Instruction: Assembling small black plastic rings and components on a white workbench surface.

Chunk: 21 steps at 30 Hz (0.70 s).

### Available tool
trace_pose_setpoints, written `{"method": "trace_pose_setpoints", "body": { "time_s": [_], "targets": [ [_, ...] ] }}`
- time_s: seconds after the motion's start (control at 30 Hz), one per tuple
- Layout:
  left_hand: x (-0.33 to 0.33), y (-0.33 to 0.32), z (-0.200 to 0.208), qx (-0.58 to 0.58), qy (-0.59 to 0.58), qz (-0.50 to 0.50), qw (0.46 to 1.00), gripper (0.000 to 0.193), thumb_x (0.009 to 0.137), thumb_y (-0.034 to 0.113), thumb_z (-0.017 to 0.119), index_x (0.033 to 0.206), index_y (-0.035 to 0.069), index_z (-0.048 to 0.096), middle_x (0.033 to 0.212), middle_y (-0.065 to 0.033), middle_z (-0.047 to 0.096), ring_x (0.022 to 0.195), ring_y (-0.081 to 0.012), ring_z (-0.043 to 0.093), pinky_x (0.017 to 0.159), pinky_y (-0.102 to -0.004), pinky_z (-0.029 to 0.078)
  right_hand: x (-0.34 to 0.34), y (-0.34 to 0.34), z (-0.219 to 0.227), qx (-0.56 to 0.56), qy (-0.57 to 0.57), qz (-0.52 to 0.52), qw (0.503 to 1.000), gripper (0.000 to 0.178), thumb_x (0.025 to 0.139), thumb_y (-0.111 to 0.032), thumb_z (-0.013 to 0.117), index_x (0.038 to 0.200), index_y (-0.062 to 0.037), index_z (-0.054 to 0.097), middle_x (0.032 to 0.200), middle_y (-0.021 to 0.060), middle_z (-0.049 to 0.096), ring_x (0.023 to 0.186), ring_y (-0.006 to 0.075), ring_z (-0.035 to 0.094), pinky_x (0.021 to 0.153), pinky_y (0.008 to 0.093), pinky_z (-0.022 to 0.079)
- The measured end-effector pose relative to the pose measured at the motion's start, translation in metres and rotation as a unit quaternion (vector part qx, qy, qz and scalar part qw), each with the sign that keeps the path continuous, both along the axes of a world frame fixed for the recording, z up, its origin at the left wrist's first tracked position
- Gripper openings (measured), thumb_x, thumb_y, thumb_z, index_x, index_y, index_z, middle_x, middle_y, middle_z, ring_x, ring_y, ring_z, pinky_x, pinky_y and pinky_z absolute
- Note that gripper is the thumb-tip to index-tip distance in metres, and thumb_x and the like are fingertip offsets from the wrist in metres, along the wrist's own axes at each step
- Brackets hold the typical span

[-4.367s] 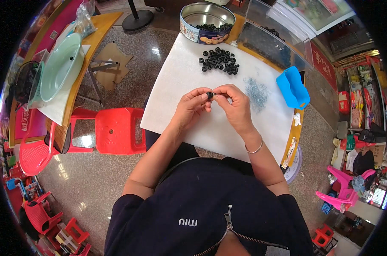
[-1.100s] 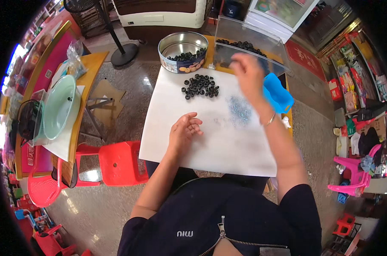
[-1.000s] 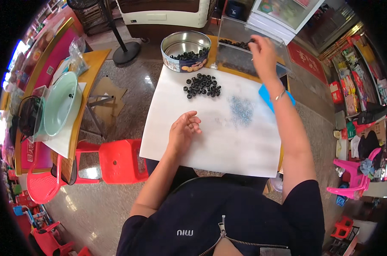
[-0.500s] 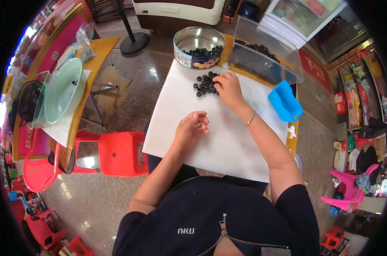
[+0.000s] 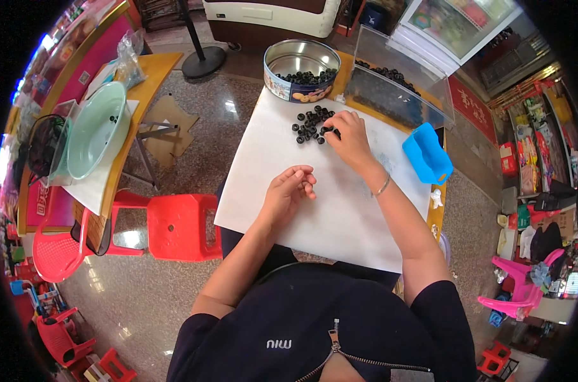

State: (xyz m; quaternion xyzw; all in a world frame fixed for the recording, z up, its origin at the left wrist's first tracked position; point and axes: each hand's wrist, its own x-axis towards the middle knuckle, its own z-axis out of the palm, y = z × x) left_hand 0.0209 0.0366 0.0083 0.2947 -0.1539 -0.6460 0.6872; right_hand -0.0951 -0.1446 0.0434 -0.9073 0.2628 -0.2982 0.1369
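Overhead, the head view shows the right hand (image 5: pixel 347 137) reaching to a small heap of black rings (image 5: pixel 310 125) on the white sheet (image 5: pixel 314 216), its fingertips pinched on a ring at the heap's right edge. Nearer the body, the left hand (image 5: pixel 289 191) rests on the sheet, fingers loosely curled, holding nothing visible; a round tin (image 5: pixel 302 70) of more rings sits just beyond the heap.

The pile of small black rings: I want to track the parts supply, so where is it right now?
In the head view, the pile of small black rings lies on the white sheet far end, just below the round tin, with the right hand touching its right edge.
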Motion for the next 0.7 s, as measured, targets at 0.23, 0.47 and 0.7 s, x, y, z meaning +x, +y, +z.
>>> {"method": "trace_pose_setpoints", "body": {
  "time_s": [0.23, 0.47, 0.7],
  "targets": [
    [-0.006, 0.001, 0.017, 0.034, 0.007, 0.051, 0.998, 0.029, 0.097, 0.012, 0.051, 0.122, -0.003, 0.052, 0.096, -0.0092, 0.062, 0.077, -0.014, 0.059, 0.074, -0.0284, 0.052, -0.013, 0.077, 0.014, 0.263, -0.092, 0.021, 0.96, 0.014, 0.077, -0.011, 0.065, 0.089, -0.0035, 0.066, 0.096, 0.0086, 0.061, 0.094, 0.0277, 0.054, 0.085, 0.0361, 0.044],
    [-0.004, 0.002, 0.0, 0.017, -0.015, 0.051, 0.998, 0.027, 0.095, 0.012, 0.055, 0.118, -0.004, 0.056, 0.092, -0.0087, 0.064, 0.077, -0.0139, 0.06, 0.074, -0.0271, 0.052, -0.01, 0.115, 0.009, 0.177, -0.104, -0.001, 0.979, 0.016, 0.079, -0.007, 0.061, 0.095, -0.0051, 0.066, 0.092, 0.009, 0.06, 0.09, 0.0278, 0.053, 0.082, 0.0381, 0.043],
    [-0.002, 0.002, -0.007, 0.003, -0.018, 0.039, 0.999, 0.024, 0.095, 0.013, 0.055, 0.113, -0.002, 0.058, 0.097, -0.0079, 0.064, 0.084, -0.0138, 0.062, 0.077, -0.0267, 0.052, -0.007, 0.123, 0.011, 0.072, -0.13, 0.004, 0.989, 0.022, 0.078, 0.001, 0.06, 0.098, -0.0068, 0.067, 0.087, 0.0084, 0.061, 0.083, 0.0265, 0.056, 0.076, 0.0352, 0.046]
  ]
}}
